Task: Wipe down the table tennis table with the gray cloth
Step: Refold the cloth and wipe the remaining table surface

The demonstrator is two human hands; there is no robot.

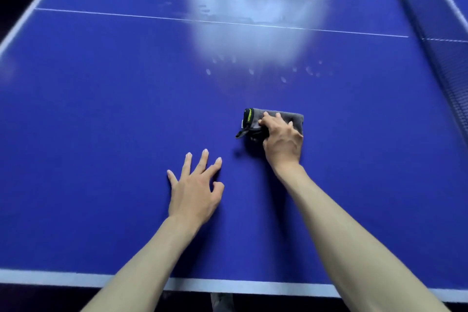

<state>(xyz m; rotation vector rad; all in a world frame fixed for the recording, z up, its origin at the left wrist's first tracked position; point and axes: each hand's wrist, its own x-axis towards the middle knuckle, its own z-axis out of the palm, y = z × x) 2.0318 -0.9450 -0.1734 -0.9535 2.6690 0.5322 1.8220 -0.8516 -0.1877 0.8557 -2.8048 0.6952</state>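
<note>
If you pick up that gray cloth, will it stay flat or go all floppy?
Probably floppy: the gray cloth is soft folded fabric, and a loose tab already sticks out at its left end. It likely feels light, since the right hand covers most of it. Pushed on the smooth blue table, it should slide, not roll.

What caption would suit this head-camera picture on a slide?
Right hand presses a folded gray cloth on the blue table tennis table; left hand rests spread beside it.

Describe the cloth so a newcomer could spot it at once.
On the blue table, look this side of the white centre line, right of middle. The right hand presses a folded gray cloth there; its black-and-green tag marks it out.
</note>
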